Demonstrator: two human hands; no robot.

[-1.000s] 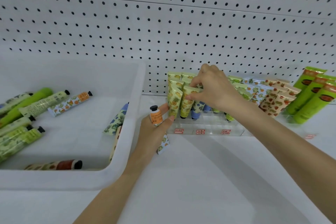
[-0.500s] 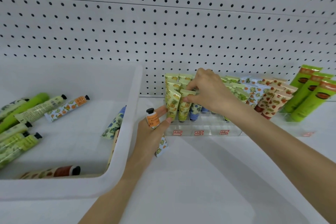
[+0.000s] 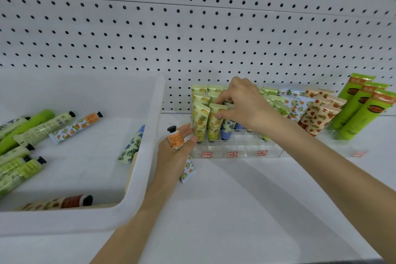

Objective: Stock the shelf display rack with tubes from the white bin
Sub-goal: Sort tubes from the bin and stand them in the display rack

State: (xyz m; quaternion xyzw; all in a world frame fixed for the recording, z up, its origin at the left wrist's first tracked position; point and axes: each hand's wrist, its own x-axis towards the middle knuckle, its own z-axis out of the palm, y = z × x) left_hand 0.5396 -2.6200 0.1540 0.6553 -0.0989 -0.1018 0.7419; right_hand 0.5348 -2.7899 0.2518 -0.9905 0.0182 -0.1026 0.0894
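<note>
Nearest on the left, the white bin (image 3: 64, 224) sits on the shelf (image 3: 235, 210). It holds a brown-patterned tube (image 3: 64, 202) lying along its front wall, a cluster of green tubes (image 3: 19, 167) at the left, an orange-fruit tube (image 3: 75, 127) farther back, and a blue-flower tube (image 3: 132, 146) leaning against its right wall. Just right of the bin, the left hand (image 3: 173, 156) grips an orange-labelled tube (image 3: 176, 138) with its black cap pointing up, beside the front left corner of the clear display rack (image 3: 235, 152). The rack has red labels on its front. Yellow pineapple tubes stand cap-down in its left compartments, and a blue-patterned tube (image 3: 227, 128) stands beside them. The right hand (image 3: 246, 107) reaches over the rack and pinches the upper end of a front-row pineapple tube (image 3: 214, 124) between thumb and fingers. To the right stand strawberry tubes (image 3: 317, 115), and past them tall green tubes (image 3: 360, 109) in another clear holder. A white pegboard (image 3: 192, 38) forms the back.
</note>
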